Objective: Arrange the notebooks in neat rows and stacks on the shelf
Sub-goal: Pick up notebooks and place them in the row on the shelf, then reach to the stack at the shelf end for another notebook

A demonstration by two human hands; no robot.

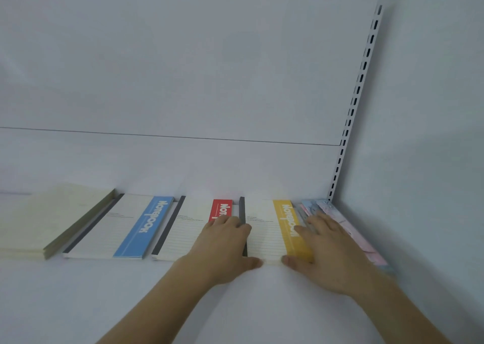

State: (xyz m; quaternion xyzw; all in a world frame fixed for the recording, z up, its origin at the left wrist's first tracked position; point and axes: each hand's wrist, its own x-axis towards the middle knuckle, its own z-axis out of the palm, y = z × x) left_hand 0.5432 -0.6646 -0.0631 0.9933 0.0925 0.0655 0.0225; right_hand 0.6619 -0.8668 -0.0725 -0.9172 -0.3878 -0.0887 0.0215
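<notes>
Head view, your left hand (224, 244) and right hand (326, 249) flat, fingers spread, gripping nothing, pressing the yellow-banded notebook (272, 228) on the white shelf (104, 304), red-banded notebook (193, 226) just beside.

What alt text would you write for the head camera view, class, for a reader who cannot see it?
Two bare hands, left hand and right hand, press flat on the yellow-banded notebook on a white shelf. Left of it lie the red-banded notebook, blue-banded notebook and cream stack; pastel notebooks sit at right.
</notes>
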